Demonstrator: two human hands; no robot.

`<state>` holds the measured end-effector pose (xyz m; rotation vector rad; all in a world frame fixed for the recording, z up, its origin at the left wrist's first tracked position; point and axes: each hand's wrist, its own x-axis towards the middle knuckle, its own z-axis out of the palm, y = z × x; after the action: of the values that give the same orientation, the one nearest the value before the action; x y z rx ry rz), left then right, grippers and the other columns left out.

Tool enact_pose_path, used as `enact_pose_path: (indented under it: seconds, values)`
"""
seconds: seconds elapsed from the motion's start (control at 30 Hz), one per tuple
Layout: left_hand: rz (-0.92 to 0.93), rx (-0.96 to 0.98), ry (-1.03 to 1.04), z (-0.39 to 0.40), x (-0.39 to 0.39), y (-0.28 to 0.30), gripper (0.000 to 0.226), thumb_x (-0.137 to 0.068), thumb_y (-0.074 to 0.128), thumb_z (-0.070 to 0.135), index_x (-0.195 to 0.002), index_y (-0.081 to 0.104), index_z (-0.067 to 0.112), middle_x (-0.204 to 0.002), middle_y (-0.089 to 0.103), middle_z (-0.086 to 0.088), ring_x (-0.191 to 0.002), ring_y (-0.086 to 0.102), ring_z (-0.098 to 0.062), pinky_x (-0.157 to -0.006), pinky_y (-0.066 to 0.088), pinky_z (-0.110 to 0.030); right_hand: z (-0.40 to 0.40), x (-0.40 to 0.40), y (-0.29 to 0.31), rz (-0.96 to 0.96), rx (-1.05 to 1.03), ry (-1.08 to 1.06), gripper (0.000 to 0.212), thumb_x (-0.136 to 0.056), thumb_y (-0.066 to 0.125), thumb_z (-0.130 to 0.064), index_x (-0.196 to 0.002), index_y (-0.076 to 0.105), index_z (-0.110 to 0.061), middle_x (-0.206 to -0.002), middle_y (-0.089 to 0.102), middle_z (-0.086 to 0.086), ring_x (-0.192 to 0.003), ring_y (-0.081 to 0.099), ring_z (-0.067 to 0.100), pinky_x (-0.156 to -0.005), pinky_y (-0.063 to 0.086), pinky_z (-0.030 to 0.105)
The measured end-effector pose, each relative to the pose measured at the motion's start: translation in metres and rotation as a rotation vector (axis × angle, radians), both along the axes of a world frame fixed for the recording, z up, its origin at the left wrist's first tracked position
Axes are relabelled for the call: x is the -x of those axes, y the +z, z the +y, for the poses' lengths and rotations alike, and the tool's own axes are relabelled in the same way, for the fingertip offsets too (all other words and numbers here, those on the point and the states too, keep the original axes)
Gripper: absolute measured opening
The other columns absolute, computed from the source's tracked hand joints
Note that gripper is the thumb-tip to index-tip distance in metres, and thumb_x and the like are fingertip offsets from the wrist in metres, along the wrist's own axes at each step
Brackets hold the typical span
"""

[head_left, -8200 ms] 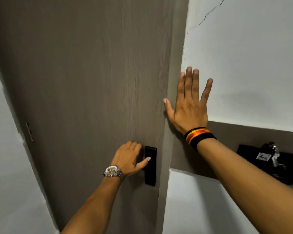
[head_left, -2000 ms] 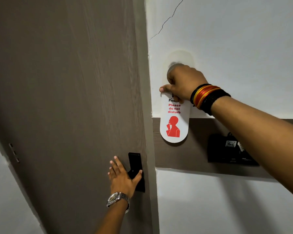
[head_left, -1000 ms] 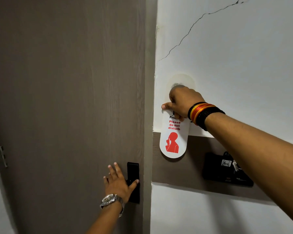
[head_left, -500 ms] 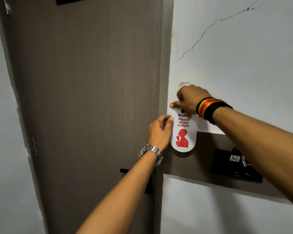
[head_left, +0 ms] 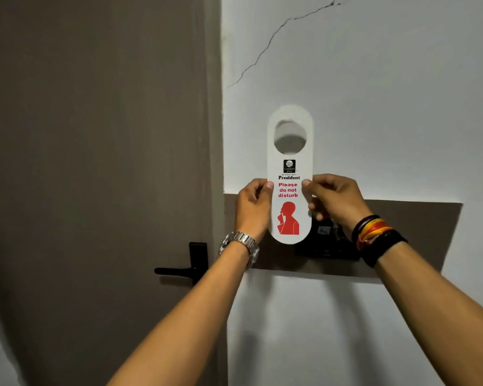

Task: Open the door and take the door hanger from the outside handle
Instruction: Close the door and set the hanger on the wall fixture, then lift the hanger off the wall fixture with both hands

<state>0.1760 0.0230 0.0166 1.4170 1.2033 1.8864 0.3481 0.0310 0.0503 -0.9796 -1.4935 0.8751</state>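
A white door hanger (head_left: 289,174) with a round hole at its top, red "Please do not disturb" text and a red figure is held upright in front of the white wall. My left hand (head_left: 253,208), with a metal watch on the wrist, pinches its left edge. My right hand (head_left: 332,200), with coloured bands on the wrist, pinches its right edge. The brown door (head_left: 95,162) fills the left side and stands shut against its frame. Its black lever handle (head_left: 183,270) is free, below and left of my left hand.
A brown panel (head_left: 418,235) runs across the wall behind the hanger, with a black wall-mounted unit (head_left: 326,249) partly hidden by my right hand. A crack (head_left: 265,48) runs through the white wall above.
My right hand slid from the hanger's top hole down to its right edge, uncovering the hole. My left hand left the door handle and gripped the left edge. The view shifted right.
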Motion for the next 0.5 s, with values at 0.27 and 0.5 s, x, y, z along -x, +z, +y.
enact_pose_path:
  seconds: [0.27, 0.5]
  values:
    - [0.100, 0.036, -0.159, 0.006, -0.118, -0.013, 0.017, -0.103, 0.061, 0.022, -0.093, 0.074, 0.019, -0.095, 0.082, -0.005, -0.088, 0.079, -0.022, -0.081, 0.065, -0.045, -0.009, -0.132, -0.010, 0.008, -0.010, -0.069, 0.016, -0.098, 0.065, -0.016, -0.085, 0.075, -0.015, -0.053, 0.064, 0.005, -0.047, 0.055, 0.021, -0.040, 0.048, 0.022]
    - [0.159, 0.182, -0.411, 0.014, -0.298, -0.084, 0.017, -0.103, 0.062, 0.012, -0.104, 0.079, 0.008, -0.096, 0.083, -0.007, -0.086, 0.081, -0.026, -0.073, 0.067, -0.038, -0.015, -0.335, -0.087, 0.026, 0.101, -0.186, 0.011, -0.094, 0.070, -0.015, -0.099, 0.076, -0.007, -0.068, 0.073, 0.004, -0.058, 0.067, 0.016, -0.052, 0.057, 0.026]
